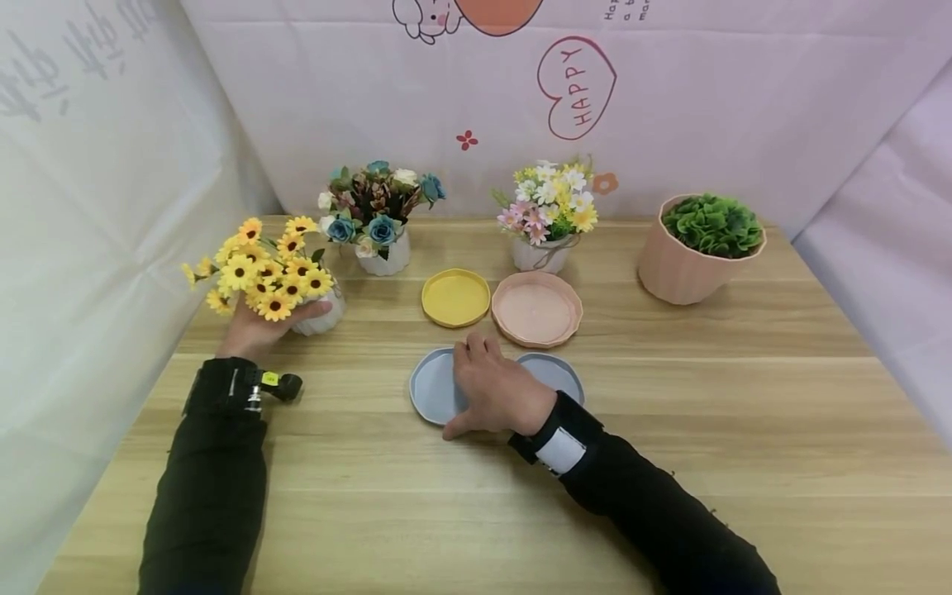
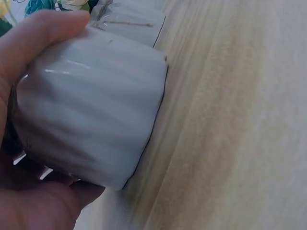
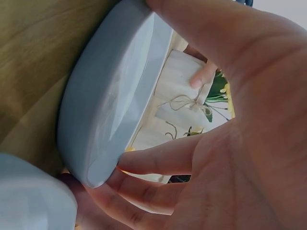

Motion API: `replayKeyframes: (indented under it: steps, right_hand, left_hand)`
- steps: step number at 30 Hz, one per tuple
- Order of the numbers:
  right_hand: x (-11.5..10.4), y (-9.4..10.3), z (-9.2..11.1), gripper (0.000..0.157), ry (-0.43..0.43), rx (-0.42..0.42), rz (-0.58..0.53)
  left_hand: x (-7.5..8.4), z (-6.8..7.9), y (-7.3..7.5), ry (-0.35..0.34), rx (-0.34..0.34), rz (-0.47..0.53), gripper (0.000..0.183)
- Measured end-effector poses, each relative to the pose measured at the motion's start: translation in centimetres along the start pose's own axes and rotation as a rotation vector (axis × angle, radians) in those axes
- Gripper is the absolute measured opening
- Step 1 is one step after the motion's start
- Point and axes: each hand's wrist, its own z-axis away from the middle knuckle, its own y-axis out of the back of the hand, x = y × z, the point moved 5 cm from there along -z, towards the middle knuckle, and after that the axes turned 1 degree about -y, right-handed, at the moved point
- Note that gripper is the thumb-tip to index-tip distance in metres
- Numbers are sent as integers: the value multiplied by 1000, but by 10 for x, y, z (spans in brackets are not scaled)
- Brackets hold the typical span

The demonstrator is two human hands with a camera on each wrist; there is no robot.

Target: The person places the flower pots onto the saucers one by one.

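My left hand (image 1: 253, 332) grips a white ribbed flowerpot (image 2: 96, 105) that holds yellow sunflower-like blooms (image 1: 260, 277). In the left wrist view, its thumb and fingers wrap the pot's sides, and the base sits close to the wooden tabletop. Near the table's middle, my right hand (image 1: 504, 390) spans a shallow blue-grey saucer (image 1: 431, 387), thumb on the near rim and fingers on the far one. The right wrist view shows this saucer (image 3: 100, 100) between thumb and fingertips. A second blue-grey saucer (image 1: 556, 376), partly hidden by the hand, lies just to the right.
Behind the hands lie a yellow saucer (image 1: 455, 297) and a pink saucer (image 1: 537, 310). White pots with blue roses (image 1: 383, 230) and mixed daisies (image 1: 550, 202) stand by the back cloth. A pink pot (image 1: 684, 268) with green leaves stands at back right.
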Motion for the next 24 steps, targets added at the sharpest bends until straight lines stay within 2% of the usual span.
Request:
replayKeyframes:
  steps: [4, 7, 10, 14, 18, 24]
  right_hand:
    - [1, -1, 0, 106, -1, -10, -15]
    - [2, -1, -1, 107, -3, -15, -14]
    - [2, -2, -1, 107, -2, -14, -4]
    - [3, -3, -1, 107, 2, -10, -5]
    - [3, -3, 0, 108, 3, -13, 3]
    - [3, -2, 0, 109, 4, -17, 7]
  left_hand:
    - [4, 1, -2, -4, -73, -43, 101]
    - [10, 2, -5, -33, -115, -71, 98]
    - [15, 6, -9, -46, -140, -41, 93]
    - [19, 11, -14, -9, -169, -15, 98]
    - [24, 14, -18, 13, -216, -56, 102]
    - [39, 22, -26, -39, -273, -32, 95]
